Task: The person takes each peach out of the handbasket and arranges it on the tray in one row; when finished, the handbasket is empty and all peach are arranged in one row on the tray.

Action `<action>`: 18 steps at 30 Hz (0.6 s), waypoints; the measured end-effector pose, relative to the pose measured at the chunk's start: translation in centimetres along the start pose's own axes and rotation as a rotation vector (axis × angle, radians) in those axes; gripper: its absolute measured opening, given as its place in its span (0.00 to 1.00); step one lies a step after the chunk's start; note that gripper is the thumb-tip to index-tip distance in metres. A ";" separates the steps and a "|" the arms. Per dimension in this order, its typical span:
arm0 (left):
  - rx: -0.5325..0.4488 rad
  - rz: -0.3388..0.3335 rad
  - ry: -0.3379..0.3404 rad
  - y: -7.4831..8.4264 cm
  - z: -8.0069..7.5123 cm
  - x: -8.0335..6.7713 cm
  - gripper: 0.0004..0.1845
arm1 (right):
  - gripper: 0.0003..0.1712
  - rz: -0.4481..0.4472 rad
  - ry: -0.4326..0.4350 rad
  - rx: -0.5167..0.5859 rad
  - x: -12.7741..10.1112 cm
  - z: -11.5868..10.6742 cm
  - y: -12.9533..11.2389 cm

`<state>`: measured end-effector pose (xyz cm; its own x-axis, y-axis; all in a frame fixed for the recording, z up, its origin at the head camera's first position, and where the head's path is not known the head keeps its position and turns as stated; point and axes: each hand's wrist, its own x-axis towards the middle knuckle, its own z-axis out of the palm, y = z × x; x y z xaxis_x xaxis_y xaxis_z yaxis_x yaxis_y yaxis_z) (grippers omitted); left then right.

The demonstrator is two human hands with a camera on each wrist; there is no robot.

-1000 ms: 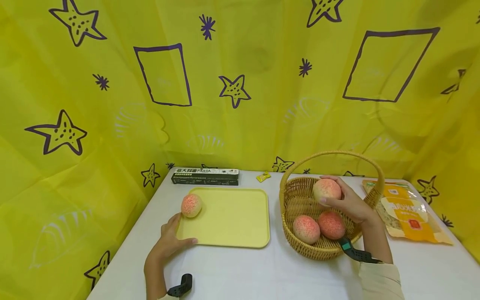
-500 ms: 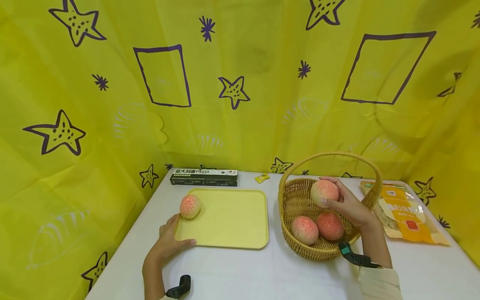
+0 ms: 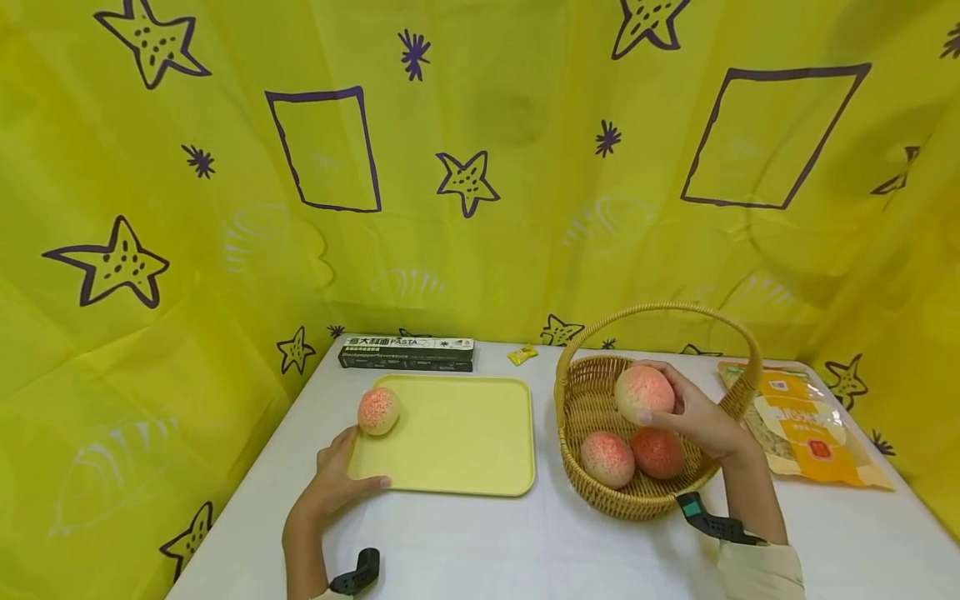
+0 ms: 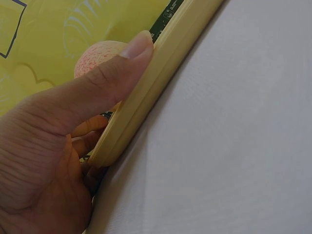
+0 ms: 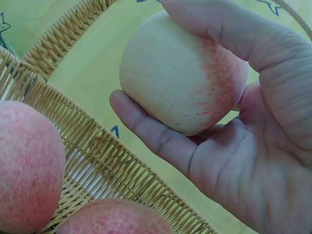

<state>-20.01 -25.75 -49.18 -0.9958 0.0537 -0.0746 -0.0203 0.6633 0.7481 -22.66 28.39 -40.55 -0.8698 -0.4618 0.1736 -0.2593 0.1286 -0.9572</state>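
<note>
A yellow curtain [image 3: 480, 267] backs the white table [image 3: 585, 550]. On the right stands the wicker basket [image 3: 622, 504], its handle upright, and across from it lies the yellow tray [image 3: 457, 433]. An orange food bag [image 3: 817, 433] lies beyond the basket, and a pasta box [image 3: 407, 354] sits just behind the tray.

The left hand [image 3: 335, 479] holds the tray's near left corner, thumb along the front edge, fingers at the side. The right hand [image 3: 701, 421] has thumb and fingers clasped round a held peach [image 3: 643, 393], up at the basket's opening, apart from the two below: a pale-pink peach [image 3: 608, 458] and a redder peach [image 3: 660, 452]. A fourth peach [image 3: 378, 412] rests at the tray's left edge. Smallest is a yellow sachet [image 3: 522, 354].

I take the step in hand to be moving fruit by the basket, though whether in or out I can't tell. Either way, the next move calls for a secure hold on that round fruit, a path clear of the handle, and a soft release.
</note>
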 end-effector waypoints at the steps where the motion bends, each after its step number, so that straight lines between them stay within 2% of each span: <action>1: 0.005 -0.001 0.000 0.0 0.0 0.0 0.61 | 0.36 -0.002 -0.006 -0.008 0.0 0.1 -0.1; 8: 0.020 0.011 0.017 0.1 0.1 -0.1 0.61 | 0.37 -0.022 -0.062 -0.081 -0.2 0.7 -1.3; 18: 0.026 -0.009 -0.001 0.2 0.0 -0.2 0.62 | 0.41 -0.050 -0.191 -0.023 0.0 2.2 -1.9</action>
<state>-19.81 -25.61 -49.05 -0.9955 0.0487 -0.0819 -0.0266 0.6830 0.7299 -21.24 26.26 -39.21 -0.7609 -0.6257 0.1722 -0.3119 0.1199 -0.9425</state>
